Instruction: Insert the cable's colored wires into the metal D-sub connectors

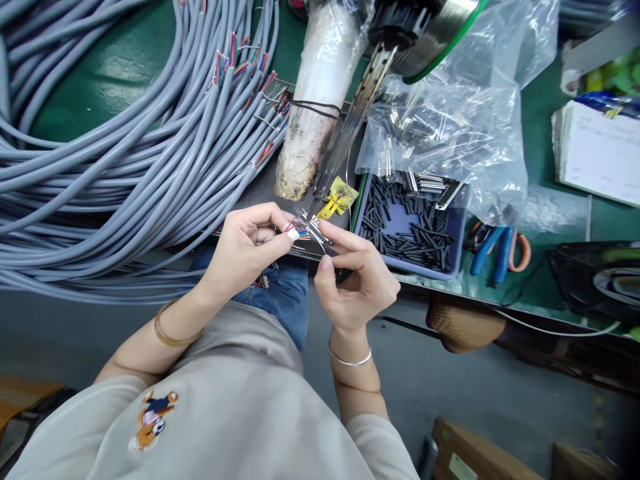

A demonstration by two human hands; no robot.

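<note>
Thin coloured wires (303,234) are pinched between the thumb and fingers of my left hand (253,247). Their ends lie against a small metal connector (314,229) at the table's front edge. My right hand (353,270) is closed at the connector's right side, with a thin silvery wire between thumb and index finger. Just above the connector is the dark tip of a soldering iron (327,170), pointing down from its metal shaft. A yellow clip (334,203) sits right behind the connector. Exactly where the wires meet the connector's pins is too small to tell.
Grey cables (150,180) with stripped ends cover the left. A blue tray (453,267) of black tubes and a plastic bag (450,127) of connectors lie right, beyond them pliers (493,250) and paper (600,150). A solder spool (435,40) hangs above a wrapped white roll (325,67).
</note>
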